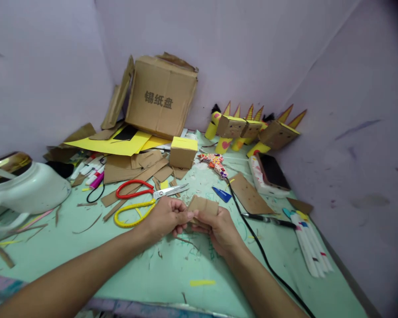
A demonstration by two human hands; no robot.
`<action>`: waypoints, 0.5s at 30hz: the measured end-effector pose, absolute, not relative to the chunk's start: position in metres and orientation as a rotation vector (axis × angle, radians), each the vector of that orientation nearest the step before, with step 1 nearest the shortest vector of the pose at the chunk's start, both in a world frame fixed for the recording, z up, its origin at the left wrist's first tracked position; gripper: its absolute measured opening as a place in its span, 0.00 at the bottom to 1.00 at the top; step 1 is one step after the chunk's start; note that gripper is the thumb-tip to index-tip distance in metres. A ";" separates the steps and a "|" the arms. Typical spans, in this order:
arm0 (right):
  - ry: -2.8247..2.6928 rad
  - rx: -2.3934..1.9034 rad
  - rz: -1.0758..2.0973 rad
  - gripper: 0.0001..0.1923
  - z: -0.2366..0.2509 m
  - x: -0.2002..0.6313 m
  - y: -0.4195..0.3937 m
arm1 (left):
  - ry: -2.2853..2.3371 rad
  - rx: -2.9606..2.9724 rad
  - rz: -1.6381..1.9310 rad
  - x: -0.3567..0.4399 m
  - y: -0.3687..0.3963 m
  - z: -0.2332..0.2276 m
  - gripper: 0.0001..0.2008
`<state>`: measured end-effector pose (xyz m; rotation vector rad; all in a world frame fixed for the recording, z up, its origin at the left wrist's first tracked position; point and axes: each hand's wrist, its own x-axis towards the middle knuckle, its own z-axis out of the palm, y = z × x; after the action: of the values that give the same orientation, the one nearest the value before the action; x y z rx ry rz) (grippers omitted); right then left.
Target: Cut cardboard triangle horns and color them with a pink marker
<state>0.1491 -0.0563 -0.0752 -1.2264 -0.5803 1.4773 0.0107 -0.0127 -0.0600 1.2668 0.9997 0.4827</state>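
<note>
Above the middle of the green table, a small piece of brown cardboard [204, 205] is between my hands. My right hand [223, 227] is closed around it, thumb on top. My left hand [170, 216] has its thumb and fingers pinched at the piece's left edge; what lies between those fingertips is hidden. Right behind my left hand lie scissors [152, 193] with one red and one yellow handle loop, blades parted. A small cardboard box [183, 154] with a yellow top stands farther back. A blue triangular piece [221, 194] rests to the right of the cardboard.
Flat cardboard scraps [126, 170] and yellow sheets [102, 143] lie back left. A large carton [162, 97] leans on the wall. A colourful glue gun [215, 164] trails a black cord [262, 251]. At right are a phone [273, 170] and white markers [311, 247]; a white mug [36, 190] stands left.
</note>
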 end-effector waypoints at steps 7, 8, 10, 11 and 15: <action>-0.592 -1.189 1.518 0.16 -0.075 0.153 -0.057 | 1.020 1.263 0.434 0.010 -0.010 -0.058 0.13; -0.592 -1.183 1.519 0.16 -0.075 0.153 -0.058 | 1.024 1.265 0.430 0.010 -0.010 -0.058 0.13; -0.602 -1.178 1.523 0.18 -0.075 0.154 -0.058 | 1.032 1.267 0.424 0.010 -0.010 -0.057 0.13; -0.615 -1.179 1.528 0.18 -0.075 0.154 -0.058 | 1.036 1.266 0.422 0.010 -0.010 -0.056 0.13; -0.671 -1.194 1.533 0.17 -0.075 0.155 -0.058 | 1.050 1.263 0.410 0.010 -0.009 -0.054 0.13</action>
<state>0.1548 -0.0583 -0.0753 -1.1937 -0.6705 1.5334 0.0101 -0.0094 -0.0542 1.2631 1.0502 0.4101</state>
